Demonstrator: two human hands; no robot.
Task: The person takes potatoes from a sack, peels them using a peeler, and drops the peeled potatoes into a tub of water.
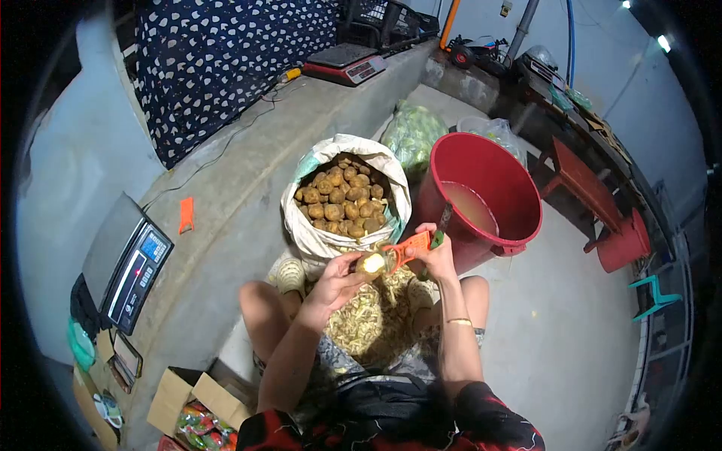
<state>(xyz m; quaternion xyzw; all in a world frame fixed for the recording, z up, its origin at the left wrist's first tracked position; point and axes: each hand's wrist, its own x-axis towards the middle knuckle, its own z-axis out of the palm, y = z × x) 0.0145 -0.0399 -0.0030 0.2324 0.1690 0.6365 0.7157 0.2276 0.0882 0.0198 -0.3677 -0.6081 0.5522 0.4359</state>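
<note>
My left hand [338, 281] is closed around a potato [372, 264] whose top shows a pale peeled patch. In my right hand [438, 258] is an orange peeler [410, 249], its head against or very near the potato's right side. Something dark and green [439, 231] also shows at the right hand's fingers; I cannot make out what it is. Just beyond both hands stands a white sack [299, 218] filled with brown unpeeled potatoes [342, 197]. Beneath the hands, between my legs, lies a heap of peelings [366, 323].
A large red bucket [519, 214] with cloudy liquid stands to the right of the sack. Behind it sits a plastic bag of green vegetables [414, 131]. Scales [350, 66] and an orange piece [186, 215] rest on the ledge. A cardboard box [222, 398] is at lower left.
</note>
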